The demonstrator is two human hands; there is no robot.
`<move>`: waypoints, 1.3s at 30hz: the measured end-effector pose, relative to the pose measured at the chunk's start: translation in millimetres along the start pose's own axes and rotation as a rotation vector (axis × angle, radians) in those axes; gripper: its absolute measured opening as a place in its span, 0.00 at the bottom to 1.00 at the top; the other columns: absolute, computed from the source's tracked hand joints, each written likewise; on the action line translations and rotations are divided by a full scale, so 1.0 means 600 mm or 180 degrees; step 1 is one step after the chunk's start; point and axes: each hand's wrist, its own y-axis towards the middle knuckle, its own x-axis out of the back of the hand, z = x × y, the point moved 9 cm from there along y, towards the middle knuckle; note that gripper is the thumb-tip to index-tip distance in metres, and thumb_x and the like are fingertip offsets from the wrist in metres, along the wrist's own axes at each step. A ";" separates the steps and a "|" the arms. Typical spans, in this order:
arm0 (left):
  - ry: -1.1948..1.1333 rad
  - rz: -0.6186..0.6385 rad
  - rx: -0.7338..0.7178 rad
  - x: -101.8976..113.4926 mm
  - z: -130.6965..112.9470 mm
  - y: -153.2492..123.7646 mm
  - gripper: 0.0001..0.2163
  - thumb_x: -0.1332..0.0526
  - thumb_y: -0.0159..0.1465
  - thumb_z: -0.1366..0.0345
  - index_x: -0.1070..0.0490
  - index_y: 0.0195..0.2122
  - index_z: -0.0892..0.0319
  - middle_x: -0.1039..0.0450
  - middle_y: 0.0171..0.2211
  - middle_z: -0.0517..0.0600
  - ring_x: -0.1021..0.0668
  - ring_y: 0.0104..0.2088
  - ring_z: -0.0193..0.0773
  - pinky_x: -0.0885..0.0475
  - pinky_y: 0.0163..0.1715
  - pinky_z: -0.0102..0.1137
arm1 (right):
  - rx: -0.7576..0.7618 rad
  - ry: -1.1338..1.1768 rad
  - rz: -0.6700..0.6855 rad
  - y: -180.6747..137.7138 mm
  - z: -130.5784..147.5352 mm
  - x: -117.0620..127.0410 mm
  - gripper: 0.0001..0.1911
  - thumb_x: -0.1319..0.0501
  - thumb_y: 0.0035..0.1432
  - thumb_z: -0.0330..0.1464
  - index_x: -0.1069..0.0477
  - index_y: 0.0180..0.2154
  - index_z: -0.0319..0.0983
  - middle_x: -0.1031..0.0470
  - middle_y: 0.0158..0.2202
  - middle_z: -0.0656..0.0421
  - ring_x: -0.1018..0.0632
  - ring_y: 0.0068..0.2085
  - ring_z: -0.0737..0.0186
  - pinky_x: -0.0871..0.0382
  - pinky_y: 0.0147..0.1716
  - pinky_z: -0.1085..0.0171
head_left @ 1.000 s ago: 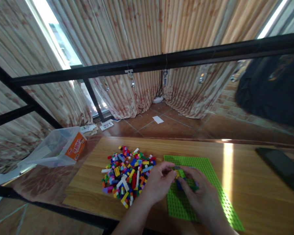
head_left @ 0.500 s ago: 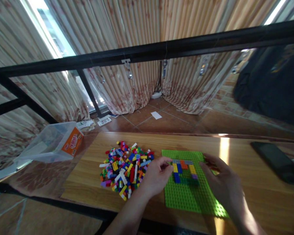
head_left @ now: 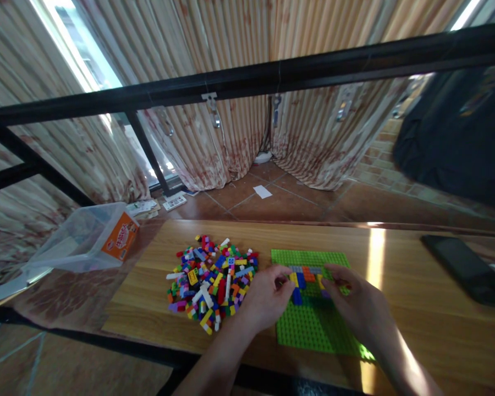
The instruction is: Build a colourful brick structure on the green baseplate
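A green studded baseplate (head_left: 309, 330) lies on the wooden table. A small flat cluster of coloured bricks (head_left: 307, 275) is pressed onto its far part. My left hand (head_left: 266, 300) rests at the plate's left edge, fingers curled, thumb and fingertips pinched close to the cluster. My right hand (head_left: 357, 305) lies over the plate's right side, fingers bent toward the cluster's right end. What either hand pinches is too small to make out. A heap of loose coloured bricks (head_left: 212, 280) sits just left of my left hand.
A clear plastic box (head_left: 86, 236) with an orange label lies tipped at the far left. A black phone (head_left: 466, 269) rests at the right of the table (head_left: 416, 324). A black metal bar (head_left: 247, 82) crosses overhead, with curtains and tiled floor behind.
My right hand drew away to the right, uncovering the brick cluster, then came back toward it. My left hand stayed at the plate's left edge. The view shifted slightly.
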 end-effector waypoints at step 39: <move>-0.0599 -0.1742 0.0023 0.228 0.045 -0.035 0.08 0.40 0.61 0.71 0.24 0.40 0.62 0.20 0.35 0.52 0.20 0.35 0.36 0.26 0.37 0.30 | 0.1573 0.0012 0.0914 -0.074 0.191 -0.160 0.15 0.40 0.57 0.33 0.27 0.48 0.42 0.21 0.33 0.59 0.21 0.34 0.58 0.31 0.37 0.57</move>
